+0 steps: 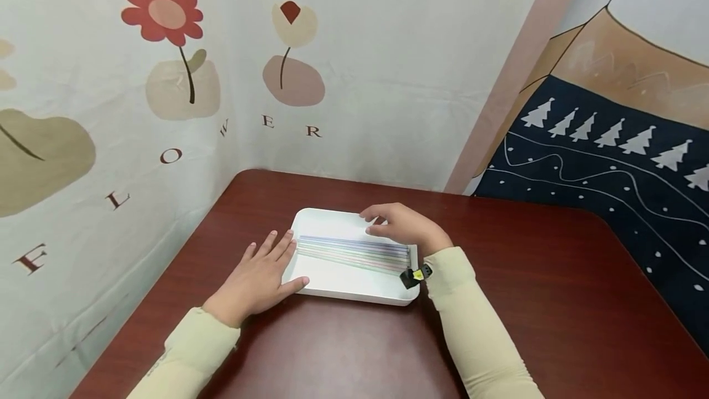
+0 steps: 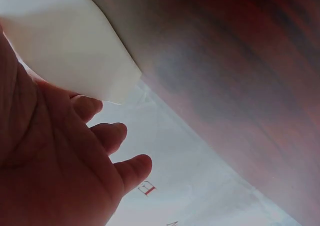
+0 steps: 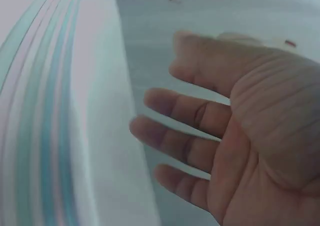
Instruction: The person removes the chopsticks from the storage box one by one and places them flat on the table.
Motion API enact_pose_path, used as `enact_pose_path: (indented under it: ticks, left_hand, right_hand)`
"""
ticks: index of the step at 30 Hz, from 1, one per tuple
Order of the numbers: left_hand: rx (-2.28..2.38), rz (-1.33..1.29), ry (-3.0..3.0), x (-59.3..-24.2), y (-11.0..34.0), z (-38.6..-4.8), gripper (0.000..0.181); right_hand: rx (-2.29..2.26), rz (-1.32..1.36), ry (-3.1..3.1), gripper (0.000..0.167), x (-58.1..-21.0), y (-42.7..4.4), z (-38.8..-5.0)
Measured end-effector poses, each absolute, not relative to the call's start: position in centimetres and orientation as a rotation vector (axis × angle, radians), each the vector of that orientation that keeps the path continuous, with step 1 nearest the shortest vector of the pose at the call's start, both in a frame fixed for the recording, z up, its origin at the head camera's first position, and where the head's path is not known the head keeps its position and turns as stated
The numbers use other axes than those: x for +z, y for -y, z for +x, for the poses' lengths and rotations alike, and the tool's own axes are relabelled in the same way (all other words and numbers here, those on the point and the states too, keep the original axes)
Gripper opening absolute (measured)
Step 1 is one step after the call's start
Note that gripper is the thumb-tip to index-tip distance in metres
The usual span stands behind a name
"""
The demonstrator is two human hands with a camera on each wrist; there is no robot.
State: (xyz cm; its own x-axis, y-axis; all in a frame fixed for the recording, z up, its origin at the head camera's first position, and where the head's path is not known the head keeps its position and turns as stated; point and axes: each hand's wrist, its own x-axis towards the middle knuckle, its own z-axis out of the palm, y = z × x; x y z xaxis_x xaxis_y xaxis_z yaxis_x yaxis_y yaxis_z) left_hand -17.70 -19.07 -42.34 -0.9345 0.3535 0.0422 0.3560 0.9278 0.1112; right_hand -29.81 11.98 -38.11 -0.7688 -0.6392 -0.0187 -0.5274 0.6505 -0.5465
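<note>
A white shallow tray [image 1: 343, 282] lies on the table with several thin coloured strips [image 1: 354, 253] running lengthwise across it, in blue, green and pink tones. My left hand [image 1: 257, 282] rests with spread, straight fingers against the tray's left rim. In the left wrist view the tray's pale outer side [image 2: 70, 45] shows above that hand's palm. Over the tray's far right part hovers my right hand [image 1: 407, 225], its fingers loosely bent. The right wrist view shows this hand [image 3: 240, 146] holding nothing, beside the strips [image 3: 35, 136], which look flat there.
The dark red-brown table [image 1: 354, 350] extends around the tray. Behind it hangs a pale curtain [image 1: 388, 79] with printed flowers and letters. A dark printed cloth [image 1: 581, 171] with white trees hangs at the right. A small black device [image 1: 415, 276] is at my right wrist.
</note>
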Motion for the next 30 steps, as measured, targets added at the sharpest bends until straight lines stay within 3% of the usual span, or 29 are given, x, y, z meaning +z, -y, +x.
enact_pose_path:
  ticks: [8, 30]
  left_hand:
    - [-0.213, -0.565, 3.058, -42.5, 19.1, -17.6, 0.088]
    - [-0.216, -0.547, 3.082, -42.6, 18.9, -18.0, 0.087]
  right_hand:
    - [-0.792, -0.834, -2.700, 0.022, -41.2, -10.7, -31.3]
    - [-0.774, -0.936, -2.684, 0.014, -43.7, -9.3, -31.5]
